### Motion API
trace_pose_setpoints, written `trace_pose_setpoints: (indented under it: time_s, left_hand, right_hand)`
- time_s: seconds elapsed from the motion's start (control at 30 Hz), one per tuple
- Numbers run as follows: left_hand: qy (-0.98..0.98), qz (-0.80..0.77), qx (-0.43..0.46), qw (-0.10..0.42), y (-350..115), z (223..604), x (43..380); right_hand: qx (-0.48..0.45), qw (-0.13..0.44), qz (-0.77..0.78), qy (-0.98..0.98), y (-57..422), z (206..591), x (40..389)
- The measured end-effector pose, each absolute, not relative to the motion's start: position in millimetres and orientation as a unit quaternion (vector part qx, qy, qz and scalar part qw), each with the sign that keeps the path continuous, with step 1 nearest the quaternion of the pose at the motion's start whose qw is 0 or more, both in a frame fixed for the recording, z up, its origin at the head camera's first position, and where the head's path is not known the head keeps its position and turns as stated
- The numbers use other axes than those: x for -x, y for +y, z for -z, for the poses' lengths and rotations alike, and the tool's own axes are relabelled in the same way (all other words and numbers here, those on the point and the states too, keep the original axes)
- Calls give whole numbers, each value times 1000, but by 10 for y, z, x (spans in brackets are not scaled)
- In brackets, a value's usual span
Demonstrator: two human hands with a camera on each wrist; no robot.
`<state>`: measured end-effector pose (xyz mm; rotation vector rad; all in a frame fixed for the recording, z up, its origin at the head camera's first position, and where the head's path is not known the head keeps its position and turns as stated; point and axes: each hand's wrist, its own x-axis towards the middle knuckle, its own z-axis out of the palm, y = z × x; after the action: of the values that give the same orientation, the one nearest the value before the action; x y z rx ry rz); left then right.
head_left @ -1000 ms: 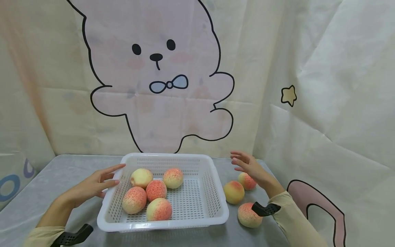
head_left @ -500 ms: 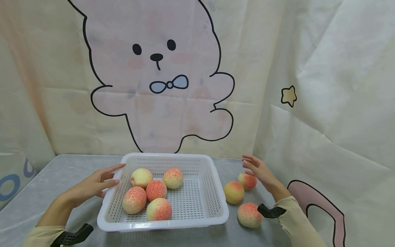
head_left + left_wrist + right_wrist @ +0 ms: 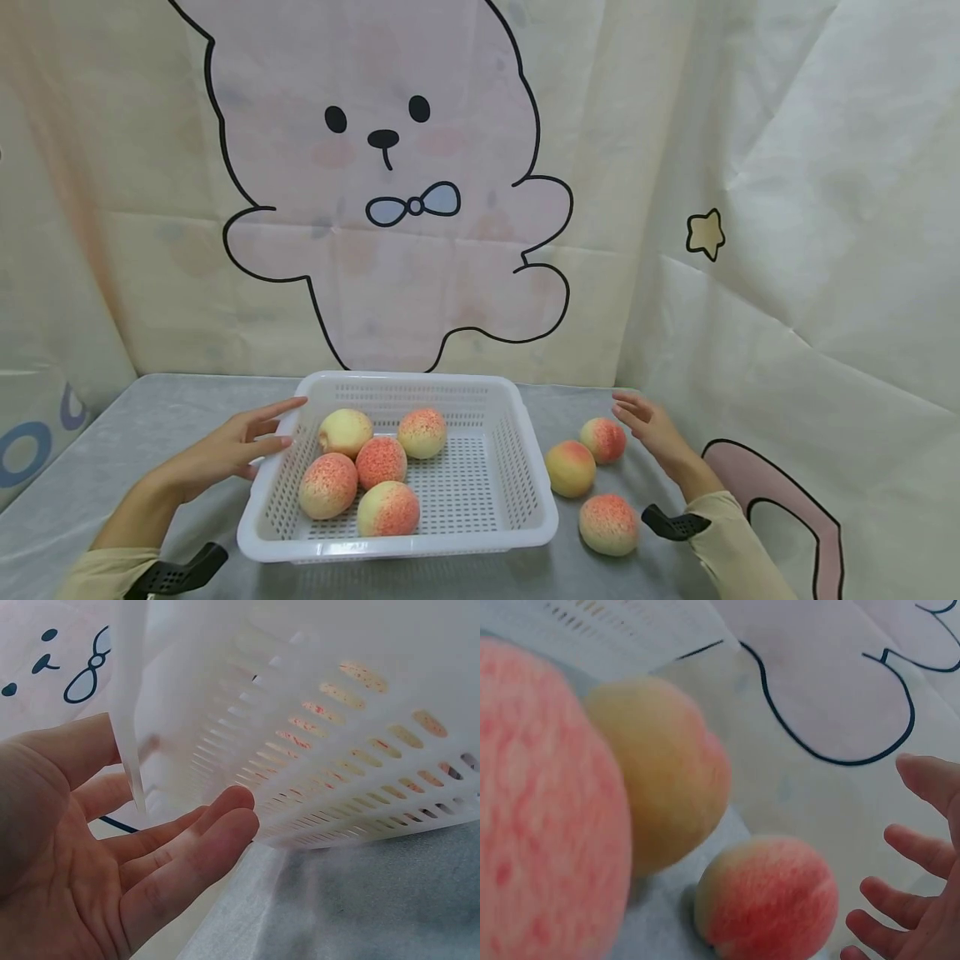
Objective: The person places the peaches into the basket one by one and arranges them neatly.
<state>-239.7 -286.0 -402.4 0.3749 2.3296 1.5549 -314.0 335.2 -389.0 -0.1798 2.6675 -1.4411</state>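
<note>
A white plastic basket point(image 3: 397, 546) with slotted walls stands on the table, with several red-and-yellow peaches point(image 3: 381, 462) inside. My left hand point(image 3: 217, 454) holds its left rim, some fingers on top and others below the lip point(image 3: 187, 855). Three more peaches lie outside, right of the basket: a yellowish one point(image 3: 570, 468), a redder one point(image 3: 603, 440) behind it, and a speckled one point(image 3: 608, 525) nearer the front. Just right of the redder peach, my right hand point(image 3: 660, 433) hovers with fingers spread and nothing in it; the right wrist view shows a gap between fingertips and peach.
A grey cloth point(image 3: 195, 400) covers the table. Behind it hangs a cream curtain point(image 3: 600, 125) with a cartoon bear, and another curtain point(image 3: 825, 250) closes off the right side. Both wrists carry black straps point(image 3: 675, 523).
My right hand has moved to the right and lower, away from the basket, uncovering the redder peach. The left hand, basket and peaches stay put.
</note>
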Motion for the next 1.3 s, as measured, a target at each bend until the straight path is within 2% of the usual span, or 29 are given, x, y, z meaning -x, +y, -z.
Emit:
trace_pose_setpoints:
  time_s: [0.2,0.5,1.3]
  left_hand:
    - [813,-545,-131,158,-2864,4027,2396]
    - [814,-546,-123,156,-2854,4026,2392]
    - [815,-547,-111,157,-2846,4042,2400]
  right_hand:
    - [69,108,450,884,3497,4086,3184]
    - [107,141,430,885,3554,4208,3208]
    - [94,141,435,885,3567,4142,3344]
